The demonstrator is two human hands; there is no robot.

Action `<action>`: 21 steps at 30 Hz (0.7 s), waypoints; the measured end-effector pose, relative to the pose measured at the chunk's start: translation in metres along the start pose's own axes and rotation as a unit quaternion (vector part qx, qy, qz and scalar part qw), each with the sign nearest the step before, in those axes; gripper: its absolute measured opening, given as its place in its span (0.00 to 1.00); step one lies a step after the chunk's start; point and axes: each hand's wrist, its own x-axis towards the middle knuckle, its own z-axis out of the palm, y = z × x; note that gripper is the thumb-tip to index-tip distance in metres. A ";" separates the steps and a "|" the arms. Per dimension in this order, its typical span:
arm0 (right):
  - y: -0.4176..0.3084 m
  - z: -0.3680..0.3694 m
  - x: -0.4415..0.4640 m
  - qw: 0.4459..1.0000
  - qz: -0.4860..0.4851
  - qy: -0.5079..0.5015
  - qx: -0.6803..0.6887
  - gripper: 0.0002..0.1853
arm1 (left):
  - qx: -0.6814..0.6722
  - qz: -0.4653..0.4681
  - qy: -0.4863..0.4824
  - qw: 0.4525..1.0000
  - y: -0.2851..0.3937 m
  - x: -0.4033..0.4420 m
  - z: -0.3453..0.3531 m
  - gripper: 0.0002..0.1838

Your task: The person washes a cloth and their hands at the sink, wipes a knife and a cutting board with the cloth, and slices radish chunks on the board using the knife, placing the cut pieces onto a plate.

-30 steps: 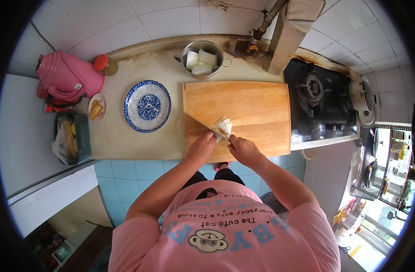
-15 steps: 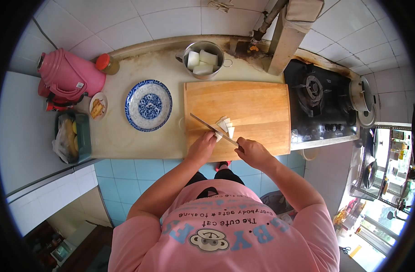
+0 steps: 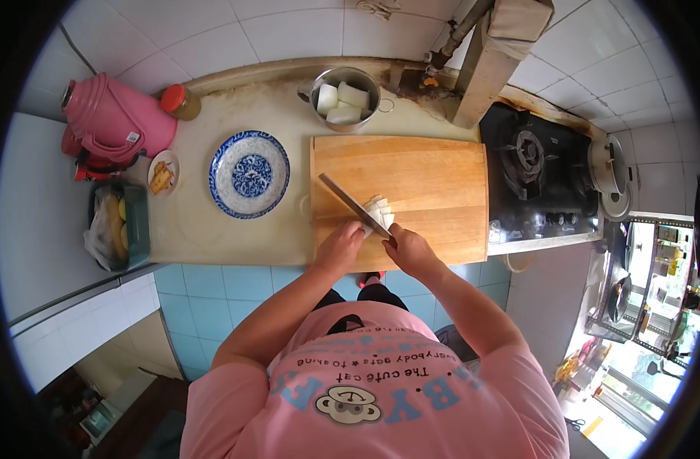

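- Near the lower middle of the wooden board (image 3: 434,168), the white slices (image 3: 379,208) are lying fanned out, just beyond the knife (image 3: 351,200).
- The right hand (image 3: 413,251) is closing around the knife handle; compared with a moment earlier, it is sitting nearer the left hand (image 3: 339,249).
- The blade is slanting from the right hand toward the board's left side, its far end now reaching farther up the board; the knife appears to be working back and forth in a slicing stroke.
- The left hand is curling narrowly, its fingertips keeping a mostly hidden white piece (image 3: 367,231) down beside the blade; how firmly it is pressing, one cannot tell.
- Beyond the board, the metal pot (image 3: 350,75) is holding larger pale chunks (image 3: 353,95), unchanged.
- Left of the board, the blue-and-white plate (image 3: 249,176) is resting on the tabletop (image 3: 273,245).
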 end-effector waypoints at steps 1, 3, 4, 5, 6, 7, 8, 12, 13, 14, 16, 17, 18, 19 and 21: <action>0.003 0.001 0.000 0.999 0.019 0.011 0.037 0.12 | 0.004 0.004 0.005 1.000 0.000 0.001 -0.001 0.09; 0.003 -0.002 -0.003 0.996 0.038 0.020 0.074 0.12 | -0.002 0.000 0.007 1.000 0.002 0.001 -0.002 0.09; 0.001 -0.007 -0.006 0.996 0.042 0.005 0.074 0.12 | -0.008 -0.004 0.007 1.000 0.002 0.001 -0.004 0.08; -0.003 -0.013 -0.010 0.996 0.048 -0.011 0.074 0.11 | -0.007 -0.005 0.007 1.000 0.002 0.000 -0.004 0.08; -0.006 -0.019 -0.014 0.996 0.048 -0.011 0.075 0.11 | 0.001 -0.011 -0.008 1.000 0.001 -0.001 -0.003 0.09; -0.009 -0.025 -0.017 0.998 0.034 -0.023 0.056 0.12 | 0.009 -0.017 -0.022 1.000 0.000 -0.001 -0.002 0.09; -0.011 -0.031 -0.020 0.999 0.021 -0.035 0.036 0.12 | 0.009 -0.015 -0.023 1.000 -0.001 -0.001 -0.001 0.09; -0.014 -0.045 -0.030 0.999 0.007 -0.049 0.014 0.12 | 0.005 -0.006 -0.003 1.000 -0.001 -0.001 -0.001 0.09; -0.013 -0.047 -0.031 0.998 0.004 -0.057 0.001 0.12 | 0.003 0.001 0.006 1.000 -0.001 -0.001 -0.001 0.10; -0.013 -0.048 -0.032 0.998 0.001 -0.065 -0.014 0.11 | 0.002 0.000 0.007 1.000 -0.001 -0.001 -0.001 0.10; -0.013 -0.050 -0.031 0.997 0.003 -0.073 -0.012 0.11 | 0.004 0.002 0.006 1.000 -0.002 -0.002 0.000 0.10; -0.013 -0.050 -0.030 0.997 0.004 -0.081 -0.010 0.11 | 0.004 0.001 0.006 1.000 -0.003 -0.002 0.001 0.10; -0.014 -0.050 -0.029 0.997 0.004 -0.082 -0.010 0.11 | 0.003 0.001 0.005 1.000 -0.004 -0.002 0.002 0.10; -0.015 -0.050 -0.027 0.996 0.006 -0.086 -0.013 0.11 | 0.002 0.002 0.004 1.000 -0.004 -0.002 0.002 0.10; -0.017 -0.048 -0.024 0.996 0.009 -0.091 -0.017 0.11 | 0.001 0.003 0.005 1.000 -0.005 -0.003 0.004 0.09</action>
